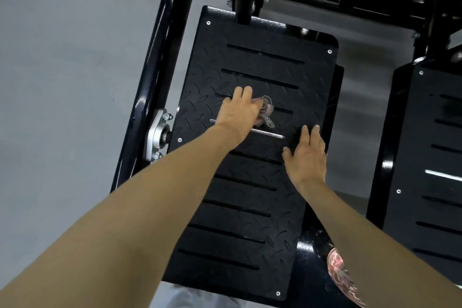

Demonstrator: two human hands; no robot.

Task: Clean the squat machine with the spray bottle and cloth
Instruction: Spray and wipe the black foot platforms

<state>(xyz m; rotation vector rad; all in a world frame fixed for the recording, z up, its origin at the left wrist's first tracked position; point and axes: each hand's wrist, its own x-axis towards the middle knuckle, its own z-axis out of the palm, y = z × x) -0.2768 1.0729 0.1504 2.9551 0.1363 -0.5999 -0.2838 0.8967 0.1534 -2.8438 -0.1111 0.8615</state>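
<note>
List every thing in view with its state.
Footplate: both hands on it.
Cloth: bunched, on the footplate.
Left hand: holding the cloth against the footplate.
Right hand: open, flat on the footplate.
Second footplate: untouched.

- A smooth, matt grey floor (62, 70) filled the left side of the view and showed again in strips at the upper right.
- A pale grey piece of fabric (197, 299) sat at the bottom edge.
- A pink, dark-streaked patterned shape (337, 272) lay at lower right, partly hidden; what it was could not be told.
</note>
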